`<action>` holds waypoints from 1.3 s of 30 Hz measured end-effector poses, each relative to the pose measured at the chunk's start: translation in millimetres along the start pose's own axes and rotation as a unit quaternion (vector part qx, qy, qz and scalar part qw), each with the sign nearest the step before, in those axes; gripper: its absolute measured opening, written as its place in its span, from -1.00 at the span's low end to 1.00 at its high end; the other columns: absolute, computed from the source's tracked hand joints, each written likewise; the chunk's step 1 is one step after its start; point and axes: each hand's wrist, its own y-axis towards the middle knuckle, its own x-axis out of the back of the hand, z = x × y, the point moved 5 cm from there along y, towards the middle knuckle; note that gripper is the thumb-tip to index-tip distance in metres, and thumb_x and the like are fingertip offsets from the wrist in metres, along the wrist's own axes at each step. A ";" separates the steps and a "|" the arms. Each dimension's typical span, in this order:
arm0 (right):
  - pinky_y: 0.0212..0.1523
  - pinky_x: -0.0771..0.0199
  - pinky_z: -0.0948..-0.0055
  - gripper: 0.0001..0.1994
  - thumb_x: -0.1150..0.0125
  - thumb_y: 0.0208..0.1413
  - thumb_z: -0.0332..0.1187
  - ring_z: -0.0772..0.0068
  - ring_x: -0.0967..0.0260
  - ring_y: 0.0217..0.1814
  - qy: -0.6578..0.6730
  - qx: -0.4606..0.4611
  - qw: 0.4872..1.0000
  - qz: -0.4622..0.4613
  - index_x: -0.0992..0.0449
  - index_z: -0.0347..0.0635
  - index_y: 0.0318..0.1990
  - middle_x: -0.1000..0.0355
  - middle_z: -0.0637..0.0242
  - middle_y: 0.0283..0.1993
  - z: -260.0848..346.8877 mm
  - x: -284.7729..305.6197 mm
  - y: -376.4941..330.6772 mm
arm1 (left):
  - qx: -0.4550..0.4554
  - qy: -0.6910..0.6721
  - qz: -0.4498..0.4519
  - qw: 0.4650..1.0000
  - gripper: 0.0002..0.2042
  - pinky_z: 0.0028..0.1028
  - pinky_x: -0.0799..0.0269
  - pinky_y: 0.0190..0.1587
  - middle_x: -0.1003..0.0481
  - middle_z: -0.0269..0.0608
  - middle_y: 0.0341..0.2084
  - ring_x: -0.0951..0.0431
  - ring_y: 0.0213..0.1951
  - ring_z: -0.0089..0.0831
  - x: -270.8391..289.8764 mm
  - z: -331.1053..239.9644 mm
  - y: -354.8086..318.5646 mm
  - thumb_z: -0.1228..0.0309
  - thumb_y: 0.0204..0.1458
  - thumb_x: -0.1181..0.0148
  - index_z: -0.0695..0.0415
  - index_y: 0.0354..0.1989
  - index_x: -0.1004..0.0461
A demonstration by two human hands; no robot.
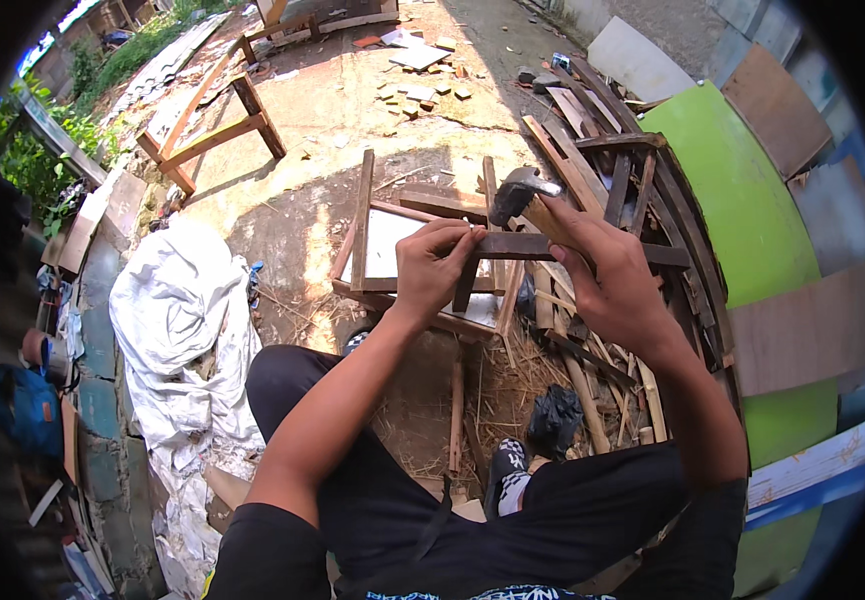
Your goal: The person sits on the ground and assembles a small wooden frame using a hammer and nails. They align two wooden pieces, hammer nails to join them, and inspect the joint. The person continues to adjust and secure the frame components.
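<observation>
My right hand (607, 275) is wrapped round the light wooden handle of a hammer (524, 192). The hammer's dark head is raised just above and beside the fingers of my left hand (437, 265). Those fingers are pinched together at the end of a dark wooden bar (522, 246); what sits between the fingertips is too small to make out. This bar runs to the right beneath my right hand. Below it stands a wooden frame (360, 225) with upright pieces and a white panel (384, 240), partly hidden by my left hand.
A pile of wooden strips (592, 400) lies to the right, beside green boards (742, 190). White cloth (182, 310) is heaped on the left. Another wooden frame (214, 140) stands far left, and small wood blocks (417, 95) are scattered ahead. A black plastic bag (555, 418) lies near my foot.
</observation>
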 end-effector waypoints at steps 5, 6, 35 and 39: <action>0.06 -0.47 0.09 -0.52 -0.13 0.21 -0.59 -0.18 -0.50 0.07 0.005 0.006 0.999 0.035 -0.37 -0.31 0.31 -0.51 -0.17 0.06 -1.8 -17.8 17.2 | -0.008 0.013 0.011 1.000 -0.89 -0.46 -0.56 -0.27 -0.67 -0.08 -0.33 -0.68 -0.32 -0.40 -0.5 2.2 4.7 0.50 0.11 -0.38 0.30 -0.25 -0.69; 0.04 -0.49 0.12 -0.52 -0.15 0.20 -0.60 -0.15 -0.52 0.06 -0.005 0.013 0.999 0.032 -0.38 -0.33 0.31 -0.51 -0.16 0.05 -2.0 -17.8 19.5 | -0.007 0.020 0.019 1.000 -0.88 -0.49 -0.54 -0.26 -0.67 -0.13 -0.32 -0.66 -0.31 -0.47 -0.6 3.0 4.7 0.50 0.15 -0.35 0.29 -0.22 -0.69; -0.01 -0.50 0.04 -0.49 -0.10 0.19 -0.59 -0.18 -0.52 -0.04 -0.075 0.009 0.996 0.056 -0.37 -0.23 0.33 -0.52 -0.12 -0.01 1.9 -20.0 28.9 | -0.008 0.019 0.005 1.000 -0.87 -0.41 -0.56 -0.29 -0.67 -0.04 -0.39 -0.70 -0.36 -0.29 0.5 0.6 8.4 0.46 0.07 -0.42 0.30 -0.31 -0.69; -0.04 -0.52 0.02 -0.47 -0.11 0.18 -0.59 -0.18 -0.53 -0.04 -0.022 0.052 0.998 -0.035 -0.36 -0.23 0.34 -0.52 -0.11 0.01 2.4 -12.4 29.9 | -0.014 0.020 0.003 1.000 -0.87 -0.41 -0.56 -0.30 -0.67 -0.04 -0.40 -0.69 -0.37 -0.30 -1.0 -1.8 10.2 0.46 0.07 -0.42 0.30 -0.32 -0.69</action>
